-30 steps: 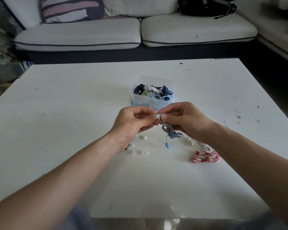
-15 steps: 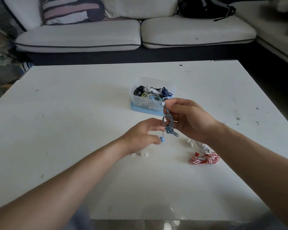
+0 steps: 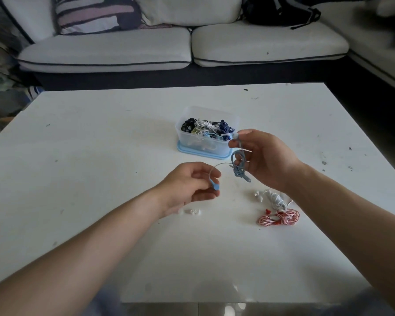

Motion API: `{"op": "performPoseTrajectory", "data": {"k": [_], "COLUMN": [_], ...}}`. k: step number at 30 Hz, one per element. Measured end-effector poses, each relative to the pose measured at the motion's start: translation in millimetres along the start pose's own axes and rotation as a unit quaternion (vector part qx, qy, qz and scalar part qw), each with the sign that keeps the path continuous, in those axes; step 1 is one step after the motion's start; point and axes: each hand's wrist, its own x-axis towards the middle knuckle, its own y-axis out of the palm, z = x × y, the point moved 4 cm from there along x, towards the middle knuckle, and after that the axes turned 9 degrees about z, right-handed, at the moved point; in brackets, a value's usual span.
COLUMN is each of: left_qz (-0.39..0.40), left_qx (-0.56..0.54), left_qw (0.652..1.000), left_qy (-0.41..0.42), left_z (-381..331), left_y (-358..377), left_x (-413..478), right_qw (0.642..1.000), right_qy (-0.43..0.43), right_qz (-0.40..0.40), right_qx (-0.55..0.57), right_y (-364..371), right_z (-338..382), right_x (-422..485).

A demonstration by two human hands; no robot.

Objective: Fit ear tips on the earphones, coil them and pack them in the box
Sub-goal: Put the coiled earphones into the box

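A second ago both my hands met at one bud just in front of the box (image 3: 204,142); now they have parted. My right hand (image 3: 266,159) has lifted that bud (image 3: 235,135), with a pale tip on it, up beside the box's right corner, thumb and forefinger pinching its stem, the blue earphones (image 3: 238,166) hanging bunched below. My left hand (image 3: 189,187) has dropped down and nearer to me from the box, fingers pinching the second bud (image 3: 214,185), which looks bare. So I judge one side is fitted and the other comes next. Spare ear tips (image 3: 193,211) lie on the desk (image 3: 100,156) just under my left hand.
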Motion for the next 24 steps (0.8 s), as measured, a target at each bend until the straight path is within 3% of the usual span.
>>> {"op": "performPoseTrajectory", "data": {"k": [5,12,15,21,24], "left_qz": [-0.079,-0.115,-0.125,-0.168,-0.187], "left_qx": [-0.114,-0.126,-0.134,-0.097,-0.076], "left_qw": [0.99,0.985,0.983,0.981,0.979], "left_qy": [-0.009,-0.017,-0.016,-0.02,-0.011], "left_z": [-3,4,4,7,8], "left_y": [-14,-21,-21,-17,-14], "left_x": [2,5,5,7,9], "right_qw": [0.987,0.959,0.962,0.981,0.978], "right_qy": [0.041,0.089,0.11,0.153,0.145], "right_qz": [-0.041,-0.029,-0.02,-0.058,-0.043], "right_qx": [-0.148,-0.267,-0.25,-0.107,-0.141], "right_y": [-12,-11,-7,1,5], "right_z": [-13,-35,-41,-54,-54], "right_x": [3,6,6,5,3]}}
